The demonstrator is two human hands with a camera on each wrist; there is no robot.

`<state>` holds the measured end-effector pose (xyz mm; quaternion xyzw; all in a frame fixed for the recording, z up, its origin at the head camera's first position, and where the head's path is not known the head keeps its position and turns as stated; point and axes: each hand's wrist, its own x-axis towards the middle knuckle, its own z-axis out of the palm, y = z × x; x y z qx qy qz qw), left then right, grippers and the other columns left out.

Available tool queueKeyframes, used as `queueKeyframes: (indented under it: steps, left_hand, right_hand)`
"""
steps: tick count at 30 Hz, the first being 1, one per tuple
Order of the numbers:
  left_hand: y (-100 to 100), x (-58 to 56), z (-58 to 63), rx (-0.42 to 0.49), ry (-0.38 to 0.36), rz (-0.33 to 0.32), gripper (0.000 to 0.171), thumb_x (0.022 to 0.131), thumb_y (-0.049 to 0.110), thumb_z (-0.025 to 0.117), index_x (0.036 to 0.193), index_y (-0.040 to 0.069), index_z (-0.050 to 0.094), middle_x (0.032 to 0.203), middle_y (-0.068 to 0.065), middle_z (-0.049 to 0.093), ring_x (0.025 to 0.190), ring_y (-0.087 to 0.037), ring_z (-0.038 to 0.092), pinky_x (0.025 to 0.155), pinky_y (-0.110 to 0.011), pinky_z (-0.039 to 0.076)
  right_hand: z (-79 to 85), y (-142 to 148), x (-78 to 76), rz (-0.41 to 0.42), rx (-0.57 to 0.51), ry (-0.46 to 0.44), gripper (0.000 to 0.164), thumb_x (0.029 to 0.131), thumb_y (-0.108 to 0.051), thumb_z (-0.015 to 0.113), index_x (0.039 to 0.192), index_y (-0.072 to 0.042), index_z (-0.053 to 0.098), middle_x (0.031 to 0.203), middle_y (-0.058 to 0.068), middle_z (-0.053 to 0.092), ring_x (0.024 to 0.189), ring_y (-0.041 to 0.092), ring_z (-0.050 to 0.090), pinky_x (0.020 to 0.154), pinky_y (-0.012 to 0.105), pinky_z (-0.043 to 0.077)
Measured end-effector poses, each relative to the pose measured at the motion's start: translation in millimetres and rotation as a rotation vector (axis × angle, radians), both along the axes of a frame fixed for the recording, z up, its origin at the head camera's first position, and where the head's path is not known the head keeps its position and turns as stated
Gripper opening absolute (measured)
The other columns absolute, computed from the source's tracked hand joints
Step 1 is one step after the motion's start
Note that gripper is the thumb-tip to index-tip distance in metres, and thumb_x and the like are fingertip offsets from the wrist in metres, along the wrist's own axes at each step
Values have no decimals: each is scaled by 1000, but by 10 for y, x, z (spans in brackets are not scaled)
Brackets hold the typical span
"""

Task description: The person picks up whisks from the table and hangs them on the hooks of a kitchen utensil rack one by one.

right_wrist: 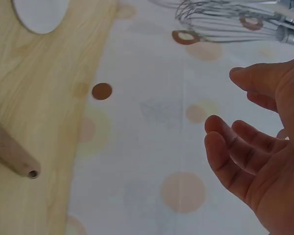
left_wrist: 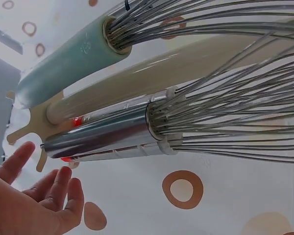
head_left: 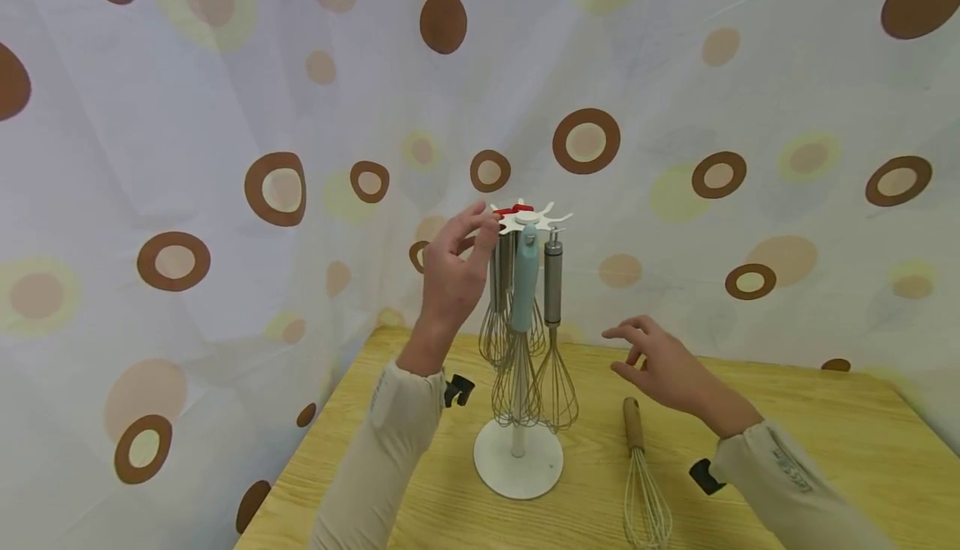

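Note:
A white rotary rack [head_left: 527, 218] stands on the table with several whisks hung from its arms. Facing me is a whisk with a light blue handle [head_left: 526, 283]; a steel-handled whisk [head_left: 553, 283] hangs to its right. My left hand [head_left: 457, 262] is raised beside the rack's top. In the left wrist view its relaxed fingers [left_wrist: 59, 191] lie near the hook end of a shiny steel whisk handle [left_wrist: 100, 132], holding nothing. My right hand [head_left: 663, 367], fingers loosely bent around air, hovers above a wooden-handled whisk [head_left: 634, 429] lying on the table.
The rack's round white base [head_left: 517, 479] rests on the wood-grain table [head_left: 787, 450]. Behind and to the left hangs a white curtain [head_left: 660, 75] with brown and yellow spots. Red hook ends [head_left: 522, 207] show at the rack's back.

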<state>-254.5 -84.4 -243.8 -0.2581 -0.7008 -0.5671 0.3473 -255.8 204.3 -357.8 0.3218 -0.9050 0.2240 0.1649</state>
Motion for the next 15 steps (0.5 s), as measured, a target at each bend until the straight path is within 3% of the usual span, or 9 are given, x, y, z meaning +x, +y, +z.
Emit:
queueKeyframes:
  steps: [5,15]
  left_hand:
    - [52,24,8,9,-18,10,26,89,20,68,108,2,70,131,-10,56,123,-15,48,92,-36,47]
    - [115,44,7,81,-42,22,19,90,15,65,99,-1,71,126,-12,60,120,-16,52,95,-38,45]
  right_hand:
    - [-294,267,-112,-66,-6,-240,38,90,-17,65,124,-3,56,114,19,52,76,13,57,61,31,49]
    - [-874,539,-233,-76,-149,-628,49,92,-23,64,130,3,49,125,38,40,70,28,62,59,39,53]
